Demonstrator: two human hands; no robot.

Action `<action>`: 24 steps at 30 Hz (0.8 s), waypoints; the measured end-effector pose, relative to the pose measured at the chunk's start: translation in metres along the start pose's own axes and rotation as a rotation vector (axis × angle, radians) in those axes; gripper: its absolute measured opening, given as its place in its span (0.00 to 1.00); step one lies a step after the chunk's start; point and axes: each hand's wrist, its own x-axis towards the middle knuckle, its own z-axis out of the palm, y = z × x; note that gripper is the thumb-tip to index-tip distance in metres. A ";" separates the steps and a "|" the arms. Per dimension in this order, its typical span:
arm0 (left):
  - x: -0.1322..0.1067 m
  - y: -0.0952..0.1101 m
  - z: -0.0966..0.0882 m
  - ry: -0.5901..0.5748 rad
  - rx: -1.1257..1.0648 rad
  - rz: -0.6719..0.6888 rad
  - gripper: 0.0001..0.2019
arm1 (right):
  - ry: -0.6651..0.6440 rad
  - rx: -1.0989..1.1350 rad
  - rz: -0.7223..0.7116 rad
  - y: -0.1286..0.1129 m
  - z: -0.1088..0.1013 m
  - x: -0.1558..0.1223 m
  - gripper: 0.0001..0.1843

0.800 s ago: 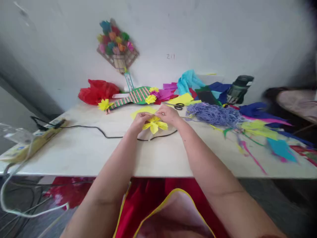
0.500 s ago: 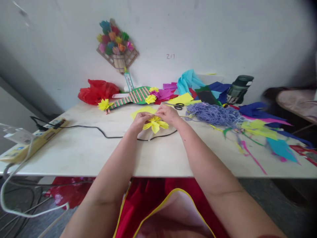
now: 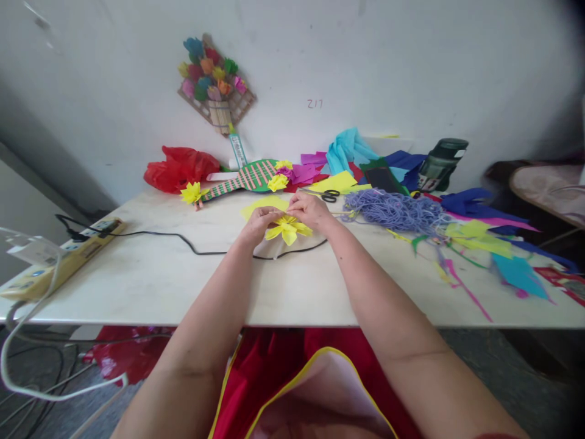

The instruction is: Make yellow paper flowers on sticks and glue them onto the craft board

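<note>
Between my two hands is a yellow paper flower [image 3: 289, 231], its petals spread toward me over the table. My left hand [image 3: 261, 224] pinches it at the left, fingers closed. From the right, my right hand [image 3: 311, 209] pinches at the flower's far side, its fingertips close to the left ones. A thin pale strand runs by the fingertips; what exactly they grip there is hidden. Just behind lies a flat sheet of yellow paper [image 3: 262, 205]. Black-handled scissors [image 3: 329, 196] rest beyond my right hand.
A green guitar-shaped craft [image 3: 256, 177] with yellow flowers lies at the back. Tangled purple yarn [image 3: 397, 210] and coloured paper scraps cover the right side, near a dark bottle [image 3: 442, 164]. A power strip [image 3: 68, 256] is at left; its black cord [image 3: 183, 239] crosses the table.
The yellow flower has shifted and turned very slightly to the right between my fingers. Both hands keep nearly the same place and grip.
</note>
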 end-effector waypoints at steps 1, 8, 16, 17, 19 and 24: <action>0.000 -0.001 0.000 0.000 0.000 0.003 0.14 | 0.004 0.001 -0.001 0.000 0.000 0.000 0.09; 0.004 -0.006 -0.002 0.003 0.028 0.022 0.12 | 0.041 0.065 0.008 -0.001 -0.001 -0.001 0.07; 0.008 -0.010 -0.003 0.005 0.086 0.050 0.17 | 0.055 0.077 0.046 -0.005 0.000 -0.001 0.05; 0.007 -0.010 -0.003 0.001 0.094 0.052 0.17 | 0.051 0.072 0.046 -0.005 0.001 -0.001 0.05; 0.006 -0.008 -0.002 -0.001 0.104 0.055 0.17 | 0.041 0.060 0.041 -0.006 0.001 -0.001 0.05; 0.003 -0.005 -0.001 0.015 0.123 0.056 0.18 | -0.018 -0.002 0.013 -0.009 -0.001 -0.002 0.08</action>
